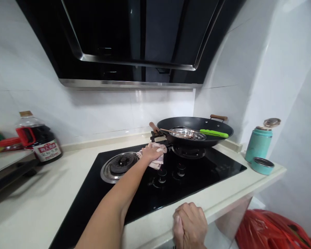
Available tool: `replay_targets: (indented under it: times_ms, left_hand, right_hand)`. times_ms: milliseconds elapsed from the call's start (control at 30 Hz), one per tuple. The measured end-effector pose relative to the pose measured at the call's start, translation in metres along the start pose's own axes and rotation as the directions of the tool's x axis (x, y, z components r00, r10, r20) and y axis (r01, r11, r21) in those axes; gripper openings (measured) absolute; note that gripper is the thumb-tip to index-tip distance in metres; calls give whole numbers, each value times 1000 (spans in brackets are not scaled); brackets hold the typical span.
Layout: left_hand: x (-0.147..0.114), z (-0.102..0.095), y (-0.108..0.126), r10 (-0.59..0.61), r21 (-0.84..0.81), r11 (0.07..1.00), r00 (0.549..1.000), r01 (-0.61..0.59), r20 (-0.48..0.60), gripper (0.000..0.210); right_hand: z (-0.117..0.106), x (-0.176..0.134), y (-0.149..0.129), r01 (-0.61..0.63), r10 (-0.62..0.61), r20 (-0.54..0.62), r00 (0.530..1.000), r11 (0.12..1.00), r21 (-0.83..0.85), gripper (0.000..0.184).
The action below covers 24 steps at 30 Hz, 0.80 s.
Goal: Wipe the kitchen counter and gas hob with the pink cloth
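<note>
My left hand (150, 152) is closed on a pale pinkish cloth (158, 162), pressed against the black glass cooktop (145, 204) between its two burners. Just to the left of the cloth lies the left burner (123, 163) with its round metal ring. Two black knobs, one of them the left knob (161, 175), stand in front of the cloth. My right hand (190, 224) is curled into a fist at the front edge of the counter, and nothing shows in it. Over the right burner sits a black wok (168, 122) holding a metal dish (188, 134) and a green-handled utensil (214, 133).
A teal flask (259, 143) with its lid flipped up and a teal cup (262, 166) stand at the right. On the left are a dark sauce bottle (45, 141) and a flat appliance (10, 166). The range hood (132, 84) hangs overhead. A red bag (269, 228) is below right.
</note>
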<state>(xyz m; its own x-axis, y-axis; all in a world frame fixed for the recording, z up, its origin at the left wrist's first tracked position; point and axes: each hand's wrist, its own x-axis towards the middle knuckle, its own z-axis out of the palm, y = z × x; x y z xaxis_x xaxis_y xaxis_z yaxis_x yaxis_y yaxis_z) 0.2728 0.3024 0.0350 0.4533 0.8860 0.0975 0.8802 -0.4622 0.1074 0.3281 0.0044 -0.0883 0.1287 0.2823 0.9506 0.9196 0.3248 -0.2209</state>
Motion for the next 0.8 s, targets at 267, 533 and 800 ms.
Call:
replay_targets:
  times_ms: [267,533,800]
  left_hand:
    - [-25,8,36,321,-52,947,945,-318,66,58]
    - [-55,3,5,336,-117,936,942,-333,10,48]
    - [-122,-7,-38,373,-46,926,927,-374,-37,39]
  right_hand:
    - [-6,9,-4,16,-16,-4,1000,1000,1,26]
    - [-8,6,0,22,-21,42,999,1000,-20,28]
    - [-9,7,-1,31,-22,75,997,992,-123,32]
